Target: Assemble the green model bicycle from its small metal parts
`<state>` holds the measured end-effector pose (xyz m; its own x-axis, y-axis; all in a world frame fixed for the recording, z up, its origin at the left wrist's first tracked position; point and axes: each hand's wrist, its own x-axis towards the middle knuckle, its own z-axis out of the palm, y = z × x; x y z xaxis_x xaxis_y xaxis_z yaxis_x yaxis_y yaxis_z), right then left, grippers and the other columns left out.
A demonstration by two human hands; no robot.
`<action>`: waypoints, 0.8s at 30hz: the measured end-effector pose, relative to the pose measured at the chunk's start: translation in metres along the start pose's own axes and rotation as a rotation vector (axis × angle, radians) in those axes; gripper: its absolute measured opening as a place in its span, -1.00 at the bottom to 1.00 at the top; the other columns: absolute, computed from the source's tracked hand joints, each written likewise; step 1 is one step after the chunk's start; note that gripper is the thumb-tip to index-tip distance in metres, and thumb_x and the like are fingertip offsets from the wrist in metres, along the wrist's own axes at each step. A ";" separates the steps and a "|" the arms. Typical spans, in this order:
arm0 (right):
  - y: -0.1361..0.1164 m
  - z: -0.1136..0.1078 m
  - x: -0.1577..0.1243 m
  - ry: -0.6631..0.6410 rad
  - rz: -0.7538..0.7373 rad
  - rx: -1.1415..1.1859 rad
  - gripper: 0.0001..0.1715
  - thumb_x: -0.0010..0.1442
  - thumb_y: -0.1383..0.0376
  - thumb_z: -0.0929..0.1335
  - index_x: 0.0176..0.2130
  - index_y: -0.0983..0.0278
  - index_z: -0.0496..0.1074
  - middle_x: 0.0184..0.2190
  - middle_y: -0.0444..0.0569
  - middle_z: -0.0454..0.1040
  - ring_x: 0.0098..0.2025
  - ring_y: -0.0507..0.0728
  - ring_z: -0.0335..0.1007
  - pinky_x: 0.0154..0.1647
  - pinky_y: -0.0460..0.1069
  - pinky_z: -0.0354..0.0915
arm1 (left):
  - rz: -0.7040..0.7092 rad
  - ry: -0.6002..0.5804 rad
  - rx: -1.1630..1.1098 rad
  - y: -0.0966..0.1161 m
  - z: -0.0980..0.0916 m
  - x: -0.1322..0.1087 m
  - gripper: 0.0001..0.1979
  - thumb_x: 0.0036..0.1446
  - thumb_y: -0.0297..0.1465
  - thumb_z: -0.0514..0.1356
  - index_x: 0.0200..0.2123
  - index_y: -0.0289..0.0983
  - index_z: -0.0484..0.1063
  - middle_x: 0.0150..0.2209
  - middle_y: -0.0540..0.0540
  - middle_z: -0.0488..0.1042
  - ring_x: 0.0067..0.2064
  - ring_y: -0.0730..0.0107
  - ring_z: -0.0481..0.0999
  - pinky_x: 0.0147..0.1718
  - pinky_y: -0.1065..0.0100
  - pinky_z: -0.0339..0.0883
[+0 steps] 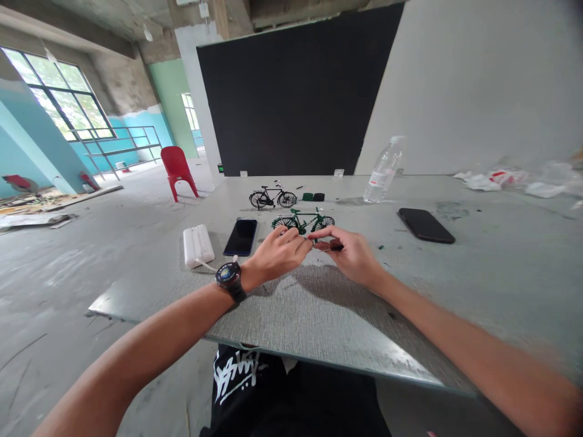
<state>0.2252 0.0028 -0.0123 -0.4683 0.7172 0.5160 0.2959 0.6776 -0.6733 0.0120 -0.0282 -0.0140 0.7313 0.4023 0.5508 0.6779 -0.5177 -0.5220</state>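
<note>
My left hand (279, 252), with a watch on the wrist, and my right hand (348, 252) meet over the grey table (319, 315), fingers pinched together. Between their fingertips is a small dark part (336, 247) that I cannot make out clearly; the right hand's fingers pinch it. Just beyond the hands stands a small green model bicycle (304, 221), close to the fingertips. Farther back stands a black model bicycle (272, 197), with two small dark green and black pieces (313, 196) to its right.
A white power bank (197, 245) and a dark phone (241, 237) lie left of the hands. Another black phone (426, 225) lies to the right, a clear plastic bottle (383, 170) behind it. Crumpled wrappers (501, 180) sit at the far right. A red chair (178, 170) stands on the floor.
</note>
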 end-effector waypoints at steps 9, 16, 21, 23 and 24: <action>-0.012 -0.017 0.013 0.045 -0.067 -0.153 -0.66 0.28 0.12 0.36 0.02 0.16 0.49 -0.08 0.02 0.61 -0.12 0.20 0.56 -0.15 0.06 0.44 | -0.212 0.063 -0.274 0.000 0.003 0.005 -0.76 0.44 -0.32 0.03 -0.12 -0.30 0.45 -0.28 -0.11 0.57 -0.18 0.28 0.50 -0.18 0.26 0.35; 0.025 -0.104 0.018 -0.092 0.154 -0.549 -0.70 0.16 0.02 0.45 -0.26 0.18 0.57 -0.28 0.03 0.62 -0.28 0.20 0.50 -0.19 0.08 0.29 | -0.439 0.120 -0.739 0.001 0.008 0.001 -0.81 0.37 -0.33 0.15 -0.09 -0.30 0.48 -0.23 -0.09 0.59 -0.24 0.37 0.54 -0.22 0.31 0.42; 0.059 -0.148 0.012 -0.257 0.405 -0.730 -0.65 0.02 0.04 0.51 -0.27 0.22 0.63 -0.24 0.15 0.64 -0.30 0.25 0.51 -0.28 0.08 0.27 | -0.561 0.127 -0.906 0.002 0.008 0.004 -0.83 0.33 -0.35 0.18 -0.18 -0.30 0.54 -0.29 -0.08 0.58 -0.30 0.41 0.53 -0.26 0.33 0.43; 0.068 -0.152 0.012 -0.302 0.444 -0.752 -0.60 -0.03 0.02 0.52 -0.24 0.21 0.64 -0.24 0.13 0.64 -0.31 0.27 0.53 -0.30 0.08 0.29 | -0.603 0.108 -0.944 0.003 0.007 0.005 -0.81 0.33 -0.34 0.18 -0.18 -0.31 0.56 -0.30 -0.10 0.56 -0.31 0.41 0.52 -0.30 0.35 0.43; 0.072 -0.153 0.012 -0.322 0.454 -0.754 -0.59 -0.04 0.01 0.52 -0.24 0.20 0.64 -0.25 0.11 0.65 -0.31 0.27 0.53 -0.29 0.08 0.30 | -0.621 0.101 -0.954 0.003 0.008 0.005 -0.80 0.33 -0.34 0.18 -0.18 -0.31 0.56 -0.30 -0.10 0.55 -0.32 0.41 0.51 -0.32 0.36 0.43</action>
<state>0.3679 0.0850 0.0262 -0.3501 0.9359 0.0405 0.9159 0.3510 -0.1949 0.0185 -0.0221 -0.0178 0.2512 0.7486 0.6136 0.5555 -0.6306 0.5420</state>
